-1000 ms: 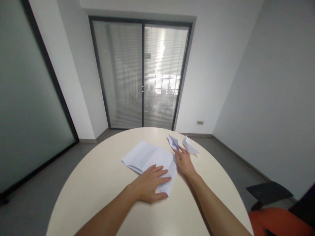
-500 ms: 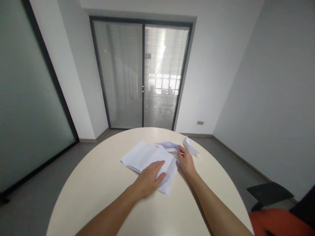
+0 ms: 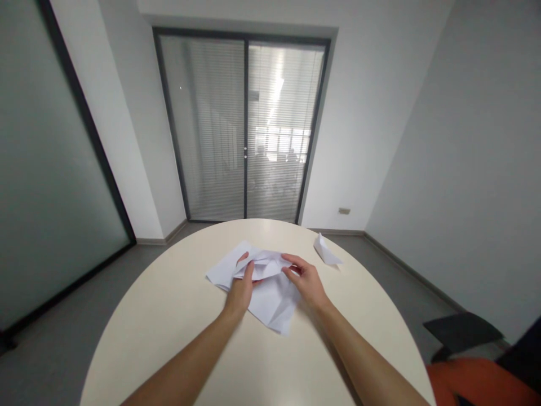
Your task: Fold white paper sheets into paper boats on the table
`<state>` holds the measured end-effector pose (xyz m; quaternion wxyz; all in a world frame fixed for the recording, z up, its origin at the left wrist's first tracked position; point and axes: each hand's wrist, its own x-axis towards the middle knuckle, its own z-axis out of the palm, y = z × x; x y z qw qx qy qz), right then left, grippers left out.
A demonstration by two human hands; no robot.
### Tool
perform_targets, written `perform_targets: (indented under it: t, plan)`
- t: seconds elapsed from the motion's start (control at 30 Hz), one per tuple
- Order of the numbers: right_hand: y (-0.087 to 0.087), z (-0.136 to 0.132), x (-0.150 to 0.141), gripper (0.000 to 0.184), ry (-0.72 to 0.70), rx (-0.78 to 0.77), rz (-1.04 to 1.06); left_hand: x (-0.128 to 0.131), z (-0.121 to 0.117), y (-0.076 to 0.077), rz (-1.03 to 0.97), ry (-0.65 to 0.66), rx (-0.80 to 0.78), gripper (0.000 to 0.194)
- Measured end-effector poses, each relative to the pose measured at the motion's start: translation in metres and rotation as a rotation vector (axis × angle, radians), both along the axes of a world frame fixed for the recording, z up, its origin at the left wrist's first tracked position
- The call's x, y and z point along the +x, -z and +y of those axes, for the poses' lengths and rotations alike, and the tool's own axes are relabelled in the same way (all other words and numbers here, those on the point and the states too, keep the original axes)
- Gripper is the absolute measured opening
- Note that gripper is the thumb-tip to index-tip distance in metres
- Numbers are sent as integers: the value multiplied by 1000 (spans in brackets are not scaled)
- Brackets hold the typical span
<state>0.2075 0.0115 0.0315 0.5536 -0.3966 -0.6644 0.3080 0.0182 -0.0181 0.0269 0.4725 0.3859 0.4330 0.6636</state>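
Folded paper (image 3: 267, 269) is pinched by left fingers (image 3: 248, 272) and right fingers (image 3: 296, 260); both seemingly nearly closed.

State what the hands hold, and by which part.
A boat-shaped folded paper: the left hand grips its left end, the right hand pinches its right end.

A white paper piece (image 3: 267, 272), folded and creased along its length, is held crosswise over wider creased white paper (image 3: 274, 304) spread on the worktop (image 3: 169, 321); its folds stand slightly parted, its ends partly covered.
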Motion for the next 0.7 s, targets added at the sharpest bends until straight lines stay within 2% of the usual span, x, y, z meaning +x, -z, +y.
perform_targets:
  t: [0.17,0.33,0.53,0.6,0.7]
  plan:
    - [3,1,2,39,-35,-8,10,0,1,-2,28,4,0,33]
    - [5,3,3,37,-20,-41,2,2,2,2,54,21,63,32]
    - [9,5,3,34,31,-84,-7,-1,1,5,191,5,78,33]
    - [8,3,3,34,-15,-96,26,-5,2,4,208,-48,95,37]
    - [2,-2,2,33,-114,-117,134,-12,5,1,195,-165,113,56]
